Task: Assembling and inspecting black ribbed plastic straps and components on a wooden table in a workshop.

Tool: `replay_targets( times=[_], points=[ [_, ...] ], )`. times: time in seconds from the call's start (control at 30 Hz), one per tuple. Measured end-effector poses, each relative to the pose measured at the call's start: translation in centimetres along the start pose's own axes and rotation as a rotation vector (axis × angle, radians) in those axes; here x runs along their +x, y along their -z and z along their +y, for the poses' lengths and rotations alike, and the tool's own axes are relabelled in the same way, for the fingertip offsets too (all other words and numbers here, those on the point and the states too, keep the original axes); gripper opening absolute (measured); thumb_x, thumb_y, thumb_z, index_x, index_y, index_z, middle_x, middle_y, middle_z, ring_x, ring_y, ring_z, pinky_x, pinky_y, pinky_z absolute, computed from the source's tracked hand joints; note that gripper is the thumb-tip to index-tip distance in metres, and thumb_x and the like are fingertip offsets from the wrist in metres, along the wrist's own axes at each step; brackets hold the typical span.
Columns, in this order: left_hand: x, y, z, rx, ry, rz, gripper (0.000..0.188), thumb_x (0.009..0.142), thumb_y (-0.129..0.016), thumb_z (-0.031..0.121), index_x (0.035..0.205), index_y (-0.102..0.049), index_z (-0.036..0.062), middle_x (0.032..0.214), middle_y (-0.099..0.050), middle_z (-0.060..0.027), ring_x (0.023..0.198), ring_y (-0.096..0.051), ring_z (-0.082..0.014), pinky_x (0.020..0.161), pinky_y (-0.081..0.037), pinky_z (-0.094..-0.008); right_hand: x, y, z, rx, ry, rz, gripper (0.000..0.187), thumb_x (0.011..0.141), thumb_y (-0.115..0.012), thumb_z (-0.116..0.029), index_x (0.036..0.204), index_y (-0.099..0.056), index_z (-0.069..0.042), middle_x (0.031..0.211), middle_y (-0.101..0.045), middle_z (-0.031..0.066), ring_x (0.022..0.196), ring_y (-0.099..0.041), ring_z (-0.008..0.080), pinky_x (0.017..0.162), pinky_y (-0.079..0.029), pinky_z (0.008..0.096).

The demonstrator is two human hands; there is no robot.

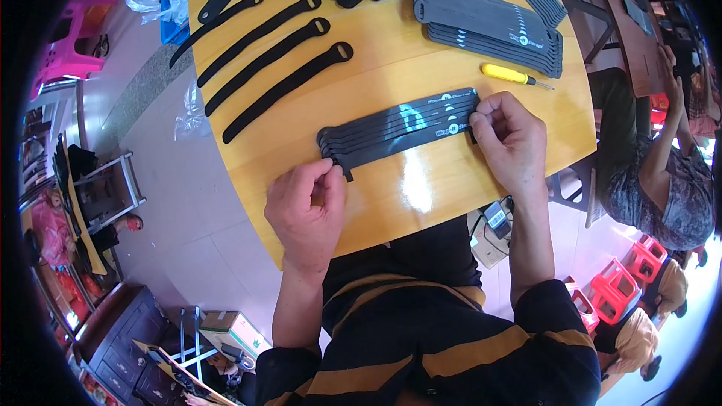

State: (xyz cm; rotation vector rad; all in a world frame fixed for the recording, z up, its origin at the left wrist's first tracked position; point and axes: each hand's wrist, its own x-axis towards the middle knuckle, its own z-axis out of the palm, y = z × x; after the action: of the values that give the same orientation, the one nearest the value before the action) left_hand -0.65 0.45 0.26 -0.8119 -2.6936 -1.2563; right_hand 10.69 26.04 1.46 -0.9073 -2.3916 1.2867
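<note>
A fanned stack of flat black straps [398,129] with white print lies across the wooden table [451,180], close to its near edge. My left hand [307,207] pinches the stack's left end between thumb and fingers. My right hand [510,139] grips the right end, fingers curled over the edge. Both hands press the stack down against the tabletop.
Several loose black loop-ended straps [282,79] lie at the far left. A second grey strap stack [489,24] sits at the far right, with a yellow-handled screwdriver [513,75] beside it. Another person [654,173] sits at right. Red stools [620,286] and pink stool [68,45] stand around.
</note>
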Motion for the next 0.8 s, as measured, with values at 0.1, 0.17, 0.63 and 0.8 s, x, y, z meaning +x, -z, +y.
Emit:
replay_targets(
  times=[0.1, 0.17, 0.63, 0.8],
  points=[
    [0.0, -0.1, 0.1, 0.0, 0.002, -0.002, 0.018, 0.08, -0.081, -0.003, 0.091, -0.07, 0.0076, 0.067, -0.065, -0.003, 0.058, -0.063, -0.0195, 0.065, -0.047, -0.0328, 0.0, 0.0, -0.3, -0.031, -0.002, 0.003, 0.011, 0.09, -0.074, -0.003, 0.09, -0.062, -0.003, 0.07, -0.061, 0.0007, 0.059, -0.055, 0.0057, 0.055, -0.044, 0.0225],
    [0.0, -0.2, 0.1, -0.001, 0.008, -0.006, 0.018, 0.08, -0.08, -0.003, 0.091, -0.07, 0.0076, 0.067, -0.064, -0.0029, 0.058, -0.062, -0.0196, 0.065, -0.047, -0.0331, 0.0, 0.1, -0.5, -0.096, -0.015, -0.005, 0.013, 0.09, -0.074, -0.004, 0.089, -0.061, -0.003, 0.069, -0.061, 0.0028, 0.057, -0.055, 0.0078, 0.055, -0.045, 0.0242],
    [-0.3, 0.9, 0.2, 0.037, -0.077, -0.014, 0.017, 0.083, -0.078, -0.001, 0.098, -0.072, 0.0051, 0.078, -0.068, -0.0084, 0.068, -0.065, -0.0248, 0.066, -0.05, -0.0361, -0.6, 0.1, -0.7, -0.242, 0.111, 0.142, 0.025, 0.087, -0.08, -0.009, 0.102, -0.061, -0.002, 0.092, -0.059, 0.0112, 0.073, -0.061, 0.0188, 0.066, -0.05, 0.0309],
    [-2.6, 3.2, 1.1, 0.036, -0.196, 0.011, 0.025, 0.086, -0.073, 0.001, 0.111, -0.073, 0.0013, 0.101, -0.073, -0.0152, 0.091, -0.069, -0.0343, 0.083, -0.053, -0.0415, -2.4, -0.5, -2.2, -0.188, 0.386, 0.195, 0.016, 0.091, -0.073, -0.003, 0.103, -0.063, -0.001, 0.099, -0.064, 0.0153, 0.089, -0.066, 0.0272, 0.078, -0.053, 0.0362]
  ],
)
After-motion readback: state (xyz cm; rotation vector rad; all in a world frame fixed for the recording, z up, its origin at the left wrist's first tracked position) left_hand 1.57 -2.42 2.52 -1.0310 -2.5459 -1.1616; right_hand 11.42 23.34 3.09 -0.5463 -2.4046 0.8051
